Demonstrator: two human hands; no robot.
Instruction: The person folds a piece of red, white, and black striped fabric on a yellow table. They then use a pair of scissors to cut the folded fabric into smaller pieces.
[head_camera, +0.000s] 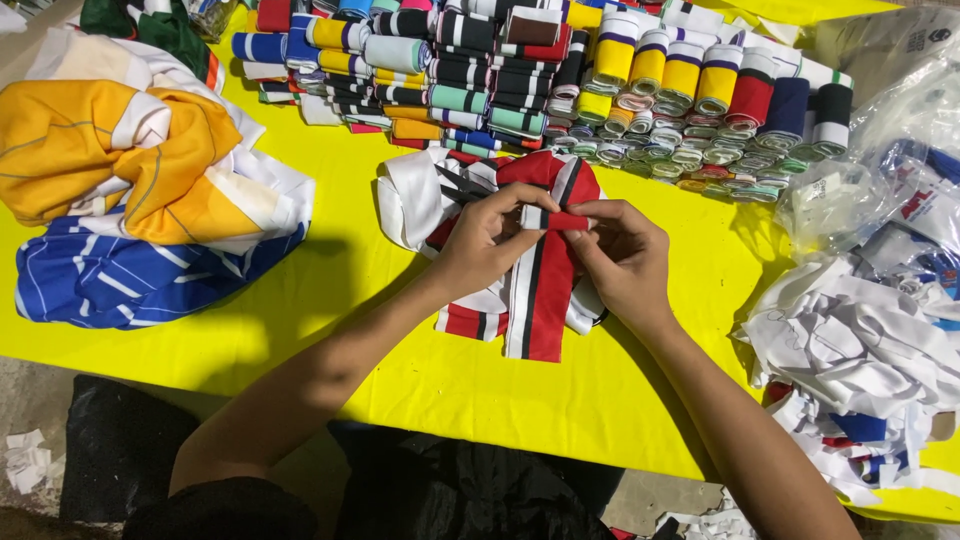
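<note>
Pinching a small red fabric strip (565, 221) between thumb and fingertips, the left hand (487, 243) and the right hand (623, 258) were held close together above a red, white and black striped bundle (540, 290) lying near the middle of the yellow table (330, 180). Both grips were closed on the strip, which was kept just over the bundle's upper end. The strip appeared to be in the course of being folded or rolled; a tight, even tuck would be called for next. Rolled striped bands (640, 70) were stacked along the far edge, folded jerseys (140, 200) at the left edge, and white scraps (860, 350) at the right.
</note>
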